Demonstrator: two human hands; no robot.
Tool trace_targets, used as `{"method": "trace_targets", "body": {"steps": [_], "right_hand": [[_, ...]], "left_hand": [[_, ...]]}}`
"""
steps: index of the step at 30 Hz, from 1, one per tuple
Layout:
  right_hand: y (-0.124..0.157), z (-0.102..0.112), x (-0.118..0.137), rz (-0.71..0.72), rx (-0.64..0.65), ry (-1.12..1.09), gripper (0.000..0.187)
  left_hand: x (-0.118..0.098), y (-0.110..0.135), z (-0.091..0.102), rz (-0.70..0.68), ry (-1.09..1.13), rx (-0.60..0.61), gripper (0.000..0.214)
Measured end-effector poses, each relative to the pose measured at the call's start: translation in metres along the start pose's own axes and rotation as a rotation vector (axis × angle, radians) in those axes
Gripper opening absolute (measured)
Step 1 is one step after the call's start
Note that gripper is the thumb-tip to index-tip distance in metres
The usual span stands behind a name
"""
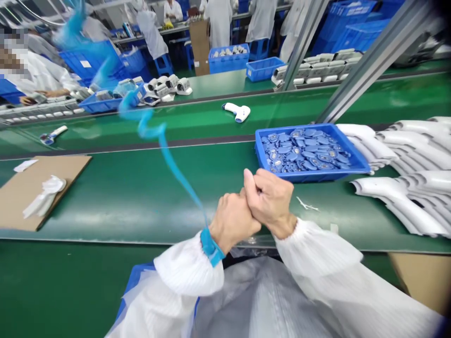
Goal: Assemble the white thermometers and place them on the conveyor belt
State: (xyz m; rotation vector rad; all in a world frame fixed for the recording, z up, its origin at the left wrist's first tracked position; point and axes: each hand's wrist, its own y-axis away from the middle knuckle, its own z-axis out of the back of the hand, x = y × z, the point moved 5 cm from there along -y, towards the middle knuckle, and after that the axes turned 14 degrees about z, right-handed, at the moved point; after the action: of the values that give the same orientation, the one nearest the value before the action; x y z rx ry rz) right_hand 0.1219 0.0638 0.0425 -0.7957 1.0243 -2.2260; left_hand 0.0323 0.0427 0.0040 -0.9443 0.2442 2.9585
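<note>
Centrally, the left hand (235,219) and right hand (270,197) touch, both curled into fists, any contents indiscernible; just beyond lies a rectangular blue plastic tray (327,175) of flat blue oval pieces (306,149).

Left hand (234,219): curled, contents hidden, blue strap (211,246) and coiled cord (179,176) at wrist. Right hand (270,197): curled, touching the left. Just beyond the grip, rightward: blue tray (327,177) of blue oval pieces (306,149). Right of grip: white shells (384,187), stacked. Farther beyond grip: one white gun-shaped device (240,112). Well left: cardboard (14,206).
</note>
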Motion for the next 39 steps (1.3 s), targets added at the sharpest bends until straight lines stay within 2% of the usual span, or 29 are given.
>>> {"method": "trace_targets", "body": {"steps": [3,7,8,10,13,15,18,21,25,27,29,32,33,35,37,39], "right_hand": [[0.003,0.010,-0.001,-0.016,-0.026,-0.015,0.054],[0.007,0.017,-0.002,-0.059,0.051,-0.040,0.054],[0.007,0.016,-0.002,-0.056,0.087,-0.038,0.053],[0.004,0.013,0.001,-0.027,0.106,-0.043,0.053],[0.002,0.012,0.005,0.023,0.048,-0.088,0.053],[0.003,0.016,0.004,0.016,0.024,-0.109,0.053],[0.007,0.026,-0.003,-0.080,0.021,-0.090,0.051],[0.013,0.024,-0.007,-0.133,0.144,-0.097,0.047],[0.019,0.012,-0.008,-0.166,0.200,-0.125,0.053],[0.016,0.008,-0.012,-0.176,0.245,-0.170,0.057],[0.008,0.008,-0.028,-0.198,0.344,-0.222,0.056],[-0.012,0.017,-0.076,-0.181,0.439,-0.171,0.039],[-0.020,0.019,-0.094,-0.113,0.475,-0.100,0.031],[-0.027,0.012,-0.128,0.041,0.626,-0.001,0.021],[-0.029,0.003,-0.155,0.101,0.727,0.013,0.016],[-0.030,-0.004,-0.169,0.108,0.757,-0.005,0.011]], "left_hand": [[-0.005,0.003,0.004,-0.072,0.041,-0.017,0.031],[-0.003,0.009,-0.001,-0.066,0.305,0.136,0.023],[-0.003,0.011,-0.003,-0.056,0.322,0.142,0.020],[-0.001,0.014,-0.004,-0.018,0.264,0.078,0.016],[0.002,0.017,-0.004,0.026,0.149,-0.022,0.017],[0.004,0.019,-0.003,0.013,0.187,0.023,0.022],[0.009,0.021,-0.002,0.034,0.364,0.117,0.031],[0.013,0.022,-0.006,0.064,0.444,0.135,0.034],[0.007,0.022,-0.017,0.034,0.305,0.022,0.022],[0.006,0.023,-0.014,0.057,0.268,-0.009,0.020],[0.014,0.024,-0.001,0.108,0.279,0.010,0.021],[0.037,0.024,0.036,0.155,0.233,-0.009,0.022],[0.045,0.022,0.049,0.155,0.191,-0.051,0.023],[0.058,0.014,0.068,0.142,0.028,-0.142,0.035],[0.060,0.002,0.073,0.100,-0.238,-0.165,0.039],[0.055,-0.011,0.067,0.036,-0.498,-0.118,0.024]]}}
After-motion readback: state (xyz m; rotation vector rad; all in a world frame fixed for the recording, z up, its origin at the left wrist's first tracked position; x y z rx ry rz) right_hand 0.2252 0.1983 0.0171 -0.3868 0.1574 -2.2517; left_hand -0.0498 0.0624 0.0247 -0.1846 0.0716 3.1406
